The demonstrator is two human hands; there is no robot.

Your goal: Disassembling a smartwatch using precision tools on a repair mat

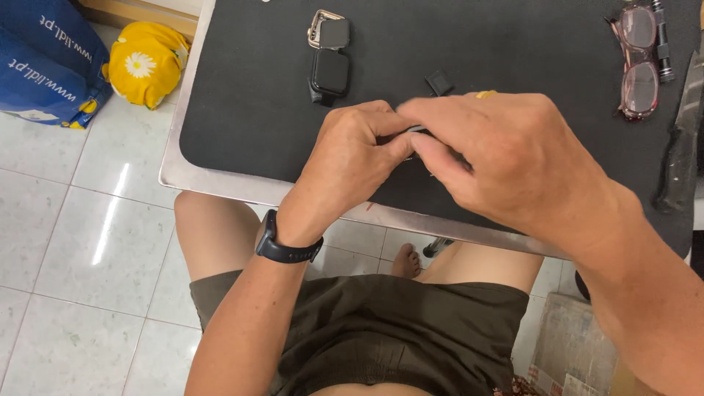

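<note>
My left hand [350,158] and my right hand [506,158] meet over the near part of a black mat [249,95]. Their fingertips pinch one small dark part [416,130] between them; most of it is hidden, so I cannot tell what it is. A black band circles my left wrist [284,249]. Beyond the hands lie a black square smartwatch body [330,73], a metal-framed watch case [328,31] and a small black piece [439,82]. A yellow bit [485,94] shows just behind my right knuckles.
Reddish glasses [636,62] and a dark slim torch [661,40] lie at the mat's far right, a dark knife [682,139] at the right edge. The metal table edge [220,183] runs below. A blue bag [44,59] and yellow cloth [147,62] sit on the tiled floor.
</note>
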